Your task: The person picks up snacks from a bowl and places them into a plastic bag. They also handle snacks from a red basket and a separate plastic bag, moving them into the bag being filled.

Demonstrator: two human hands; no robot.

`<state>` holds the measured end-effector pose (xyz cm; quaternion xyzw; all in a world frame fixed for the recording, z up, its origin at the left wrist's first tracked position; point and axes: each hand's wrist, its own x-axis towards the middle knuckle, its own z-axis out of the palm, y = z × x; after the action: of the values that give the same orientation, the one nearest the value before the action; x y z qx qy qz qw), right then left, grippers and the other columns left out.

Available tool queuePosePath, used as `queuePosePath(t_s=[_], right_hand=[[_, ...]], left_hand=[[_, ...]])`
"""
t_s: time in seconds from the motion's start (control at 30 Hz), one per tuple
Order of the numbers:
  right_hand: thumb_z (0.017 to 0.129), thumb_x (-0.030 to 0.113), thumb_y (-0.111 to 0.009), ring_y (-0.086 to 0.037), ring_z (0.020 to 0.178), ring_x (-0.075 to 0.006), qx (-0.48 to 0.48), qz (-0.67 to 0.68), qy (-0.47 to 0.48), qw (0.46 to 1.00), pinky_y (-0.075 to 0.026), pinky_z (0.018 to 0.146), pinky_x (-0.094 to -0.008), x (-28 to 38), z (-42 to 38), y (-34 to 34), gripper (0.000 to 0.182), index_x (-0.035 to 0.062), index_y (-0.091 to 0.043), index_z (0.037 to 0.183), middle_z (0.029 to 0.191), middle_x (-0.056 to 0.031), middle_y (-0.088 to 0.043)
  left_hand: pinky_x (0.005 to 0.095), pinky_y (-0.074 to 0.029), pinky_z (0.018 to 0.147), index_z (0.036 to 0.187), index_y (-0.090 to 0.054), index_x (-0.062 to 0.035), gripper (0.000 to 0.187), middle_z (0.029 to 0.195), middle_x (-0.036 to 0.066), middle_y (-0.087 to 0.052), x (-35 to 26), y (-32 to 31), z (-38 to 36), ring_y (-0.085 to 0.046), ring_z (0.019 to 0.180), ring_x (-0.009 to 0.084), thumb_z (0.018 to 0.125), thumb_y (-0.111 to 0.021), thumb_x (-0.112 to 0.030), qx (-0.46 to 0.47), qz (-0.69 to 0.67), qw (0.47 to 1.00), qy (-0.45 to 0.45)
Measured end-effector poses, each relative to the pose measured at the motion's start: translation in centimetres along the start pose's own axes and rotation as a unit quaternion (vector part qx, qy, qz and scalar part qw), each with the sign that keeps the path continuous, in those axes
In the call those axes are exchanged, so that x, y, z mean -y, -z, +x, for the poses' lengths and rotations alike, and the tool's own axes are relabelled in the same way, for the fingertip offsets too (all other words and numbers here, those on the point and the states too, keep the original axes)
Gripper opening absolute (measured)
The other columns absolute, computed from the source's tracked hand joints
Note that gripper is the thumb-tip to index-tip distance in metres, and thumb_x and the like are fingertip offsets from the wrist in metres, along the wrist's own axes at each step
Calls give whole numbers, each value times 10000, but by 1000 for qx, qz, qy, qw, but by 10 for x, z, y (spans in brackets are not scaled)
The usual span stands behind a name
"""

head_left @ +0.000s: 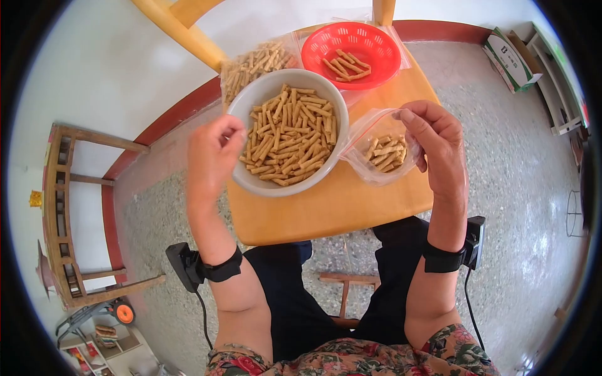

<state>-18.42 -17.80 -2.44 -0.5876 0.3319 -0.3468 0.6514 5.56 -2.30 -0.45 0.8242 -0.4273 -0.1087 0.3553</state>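
At the centre of the frame, the left hand (213,156) is pinching thin, ridged biscuit sticks at the rim of a smooth white bowl (251,106), its fingers curled narrow. To its right, the right hand (436,147) is gripping the mouth of a clear, crinkled plastic bag (382,153) partly filled with sticks. Both are sitting over a glossy wooden stool (332,210). Farther up, a red perforated basket (351,45) is holding a few sticks, beside another filled bag (257,66).
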Motion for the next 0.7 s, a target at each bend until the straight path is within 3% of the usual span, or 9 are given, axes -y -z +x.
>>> queuePosePath(t_s=[0.03, 0.1, 0.13, 0.2, 0.43, 0.53, 0.6, 0.63, 0.7], right_hand=[[844, 172, -556, -348, 393, 1, -4, -1, 1, 1000, -247, 344, -155, 0, 0, 0, 168, 14, -607, 828, 531, 49, -453], [825, 172, -579, -363, 395, 1, -1, 3, -2, 1000, -251, 345, -156, -1, 1, -1, 161, 14, -610, 822, 536, 49, -464], [807, 172, -601, -378, 398, 0, 2, 7, -5, 1000, -256, 346, -156, -1, 1, -1, 158, 15, -613, 816, 541, 49, -476], [807, 173, -601, -378, 398, 0, 2, 2, -6, 1000, -257, 346, -156, -1, 1, -2, 159, 15, -612, 818, 544, 47, -478], [811, 172, -600, -379, 398, 0, 4, 0, -9, 1000, -260, 349, -157, -2, 1, 2, 159, 14, -610, 819, 548, 45, -482], [814, 170, -598, -381, 399, 0, 5, 4, -14, 1000, -264, 350, -156, -2, 2, 3, 159, 11, -608, 816, 552, 45, -489], [815, 169, -599, -381, 400, 1, 9, 8, -14, 1000, -266, 350, -155, -2, 1, 3, 157, 12, -608, 813, 556, 46, -496], [815, 168, -599, -382, 401, 2, 13, 11, -14, 1000, -269, 351, -154, -2, 2, 2, 156, 13, -607, 809, 560, 47, -504], [817, 164, -597, -385, 406, 4, 9, 9, -19, 1000, -272, 355, -152, -1, 1, 0, 150, 15, -606, 805, 565, 46, -512]], left_hand=[[248, -413, 521, 768, -578, -4, 65, 638, 70, -572, 2, -3, 0, -508, 528, 121, 728, -597, -50, -1, 0, 1000, 0], [326, -441, 561, 717, -582, -7, 92, 650, 138, -578, 3, -11, 0, -570, 592, 247, 658, -621, -65, 82, 137, 987, -32], [326, -441, 561, 717, -582, -7, 92, 650, 138, -578, 2, -15, -1, -570, 592, 247, 658, -621, -65, 81, 136, 987, -31], [375, -445, 595, 693, -592, -17, 96, 688, 160, -585, -1, -20, -2, -575, 691, 323, 624, -630, -72, 112, 269, 953, -84], [348, -435, 557, 700, -580, -11, 106, 643, 134, -567, 9, -28, 1, -562, 595, 282, 607, -622, -37, 85, 304, 944, -92], [355, -449, 581, 678, -575, 3, 77, 643, 156, -562, 11, -23, 3, -579, 634, 278, 621, -616, -29, 62, 184, 979, -62], [285, -440, 538, 731, -577, 7, 58, 617, 90, -569, 3, -18, 3, -563, 574, 168, 680, -600, -8, 76, 44, 996, -7], [285, -440, 538, 731, -577, 7, 58, 617, 90, -569, -1, -17, 3, -563, 574, 168, 680, -600, -8, 77, 44, 996, -10], [224, -432, 527, 855, -588, 14, 111, 693, 47, -583, -8, -18, 3, -536, 591, 97, 745, -579, 1, 127, -231, 964, 19]])
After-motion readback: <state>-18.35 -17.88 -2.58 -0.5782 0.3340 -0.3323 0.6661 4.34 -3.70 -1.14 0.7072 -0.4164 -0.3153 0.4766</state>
